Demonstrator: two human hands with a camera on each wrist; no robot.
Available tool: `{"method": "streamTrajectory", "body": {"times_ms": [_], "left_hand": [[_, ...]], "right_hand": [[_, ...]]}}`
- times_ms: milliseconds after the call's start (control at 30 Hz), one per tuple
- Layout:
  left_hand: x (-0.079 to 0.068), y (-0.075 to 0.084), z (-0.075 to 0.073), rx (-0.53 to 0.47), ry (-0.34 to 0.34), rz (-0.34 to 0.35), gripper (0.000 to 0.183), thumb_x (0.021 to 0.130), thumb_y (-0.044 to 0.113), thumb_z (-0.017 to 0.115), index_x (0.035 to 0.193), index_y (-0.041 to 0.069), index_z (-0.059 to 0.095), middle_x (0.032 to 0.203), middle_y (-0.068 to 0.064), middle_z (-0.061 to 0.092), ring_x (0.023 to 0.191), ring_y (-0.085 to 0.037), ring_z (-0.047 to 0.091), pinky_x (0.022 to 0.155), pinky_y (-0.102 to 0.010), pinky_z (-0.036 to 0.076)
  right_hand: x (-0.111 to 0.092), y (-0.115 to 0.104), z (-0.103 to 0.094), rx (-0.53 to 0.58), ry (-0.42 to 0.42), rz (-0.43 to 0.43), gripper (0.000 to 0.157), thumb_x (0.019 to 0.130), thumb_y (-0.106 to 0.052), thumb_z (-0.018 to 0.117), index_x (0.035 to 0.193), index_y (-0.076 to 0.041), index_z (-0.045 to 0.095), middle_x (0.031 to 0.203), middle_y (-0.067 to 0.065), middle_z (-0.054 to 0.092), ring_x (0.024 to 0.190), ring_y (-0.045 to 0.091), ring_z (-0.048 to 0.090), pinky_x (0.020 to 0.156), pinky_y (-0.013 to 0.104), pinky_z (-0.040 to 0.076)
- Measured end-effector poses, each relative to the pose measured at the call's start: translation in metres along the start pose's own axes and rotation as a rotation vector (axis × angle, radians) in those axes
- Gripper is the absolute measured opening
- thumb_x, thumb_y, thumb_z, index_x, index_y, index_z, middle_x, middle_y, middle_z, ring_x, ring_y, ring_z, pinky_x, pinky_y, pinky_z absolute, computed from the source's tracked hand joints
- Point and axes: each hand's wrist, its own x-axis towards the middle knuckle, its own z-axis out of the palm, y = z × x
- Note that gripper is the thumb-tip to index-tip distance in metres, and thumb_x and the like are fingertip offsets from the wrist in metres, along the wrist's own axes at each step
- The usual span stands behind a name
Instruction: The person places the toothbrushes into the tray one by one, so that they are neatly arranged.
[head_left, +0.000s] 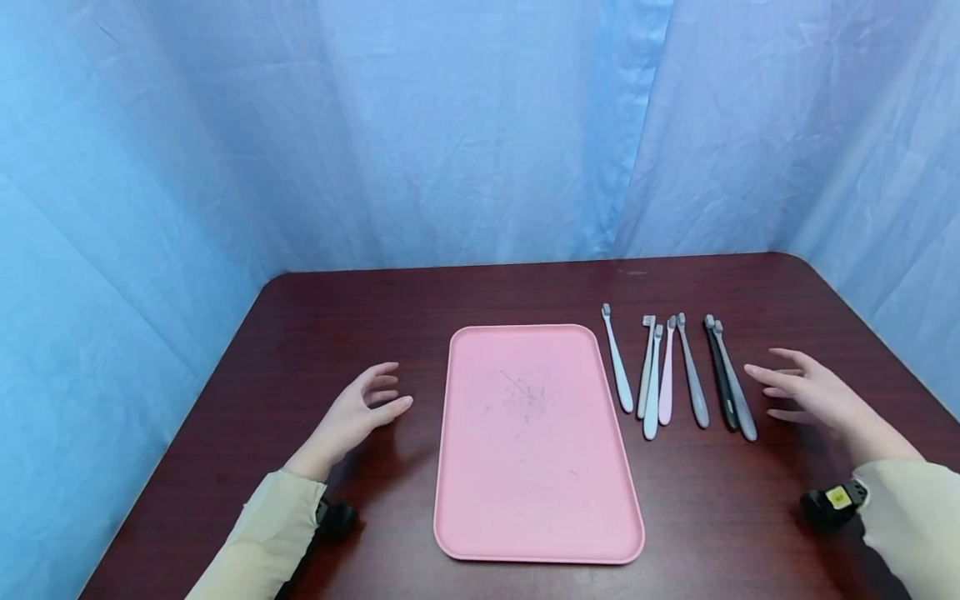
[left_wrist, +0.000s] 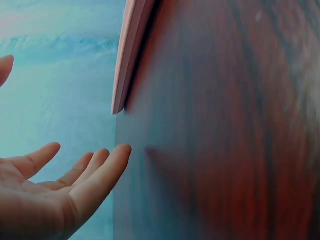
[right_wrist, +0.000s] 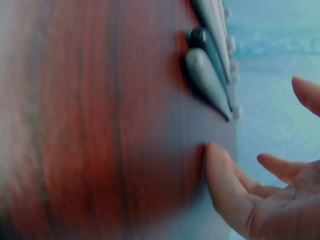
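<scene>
1. The tray [head_left: 540, 500] lies flat on the bench [head_left: 360, 317] between the left hand [head_left: 360, 412] and the right hand [head_left: 813, 396], probably so that either can reach it
2. Seven brushes [head_left: 666, 392] lie to the tray's right, heads toward the far edge and handles toward the person, a layout that seems to favour taking them by the handle
3. The leftmost brush [head_left: 622, 387] lies just beside the tray; the black brush [head_left: 726, 404] and the rightmost grey brush [head_left: 742, 412] lie close together at the other end
4. The right hand is near that pair, its grip apart, fingers spread and holding nothing; the loose curve looks suited to slim handles, though whether a fingertip touches the bench is hard to tell
5. The left hand is near the tray's left side, grip also apart and holding nothing, perhaps to keep it free
6. A camera [head_left: 337, 521] sits at each wrist, presumably to face the fingers' work
</scene>
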Motion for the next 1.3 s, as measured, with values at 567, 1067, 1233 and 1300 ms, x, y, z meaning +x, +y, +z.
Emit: {"method": "streamTrajectory", "body": {"times_ms": [567,1067,1233,1300], "left_hand": [[0.017,-0.001,0.03,-0.127,-0.165,-0.054,0.071,0.084,0.004,0.068,0.144,0.001,0.031,0.135,-0.028,0.043,0.123,-0.039,0.047,0.088,-0.036,0.054],[0.02,0.001,0.043,-0.064,-0.195,-0.013,0.068,0.079,-0.005,0.069,0.139,-0.006,0.035,0.114,-0.026,0.054,0.1,-0.03,0.063,0.076,-0.031,0.056],[0.022,-0.001,0.045,-0.053,-0.19,-0.009,0.066,0.078,-0.007,0.069,0.136,-0.008,0.038,0.109,-0.024,0.055,0.096,-0.026,0.063,0.074,-0.03,0.056],[0.023,-0.002,0.046,-0.051,-0.182,-0.011,0.065,0.077,-0.008,0.069,0.135,-0.008,0.039,0.107,-0.022,0.056,0.094,-0.025,0.064,0.074,-0.03,0.056]], "right_hand": [[0.008,-0.006,-0.001,-0.085,-0.014,-0.017,0.095,0.089,-0.029,0.066,0.145,0.012,0.002,0.129,0.044,0.027,0.082,0.002,0.059,0.074,0.036,0.059],[0.015,-0.013,0.005,-0.187,-0.004,-0.014,0.091,0.086,-0.025,0.07,0.143,0.014,0.011,0.123,0.042,0.034,0.093,0.027,0.061,0.076,0.041,0.058],[0.015,-0.017,0.006,-0.182,-0.017,-0.012,0.088,0.086,-0.023,0.07,0.143,0.014,0.014,0.122,0.041,0.035,0.088,0.021,0.062,0.076,0.04,0.058],[0.015,-0.018,0.007,-0.181,-0.016,-0.014,0.084,0.086,-0.019,0.069,0.142,0.014,0.015,0.121,0.04,0.036,0.086,0.019,0.062,0.074,0.039,0.058]]}}
